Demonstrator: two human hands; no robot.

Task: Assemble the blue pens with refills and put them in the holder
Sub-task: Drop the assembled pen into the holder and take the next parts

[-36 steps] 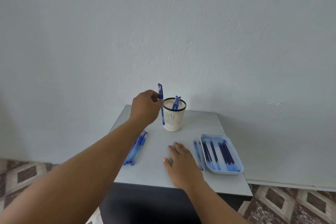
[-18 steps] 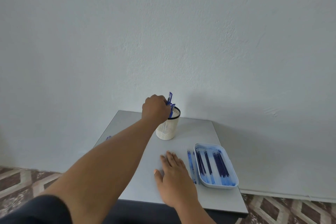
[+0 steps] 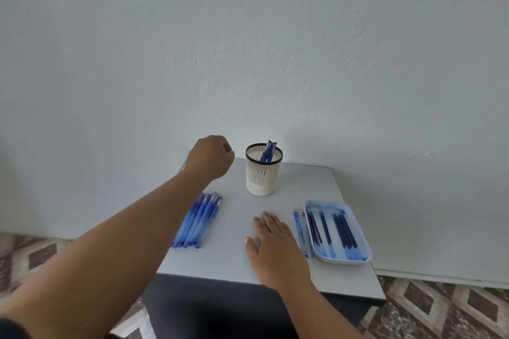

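Note:
A cream mesh holder [image 3: 263,173] with a black rim stands at the back of the small grey table [image 3: 237,261]. Blue pens [image 3: 267,152] stick up inside it. My left hand [image 3: 210,156] hovers just left of the holder, fingers curled, holding nothing. A bundle of several blue pens [image 3: 199,219] lies on the table's left side, below my left forearm. My right hand [image 3: 275,248] rests flat on the table, fingers straight. To its right, a white tray [image 3: 360,257] holds several dark blue refills [image 3: 343,230].
Two loose pale blue pen parts [image 3: 300,232] lie between my right hand and the tray. A plain white wall rises right behind the table. Patterned floor tiles [image 3: 440,308] show on both sides below the table edges.
My left hand carried a blue pen to the holder, dropped it in, and has drawn back to the left with nothing in it. My right hand stayed flat on the table.

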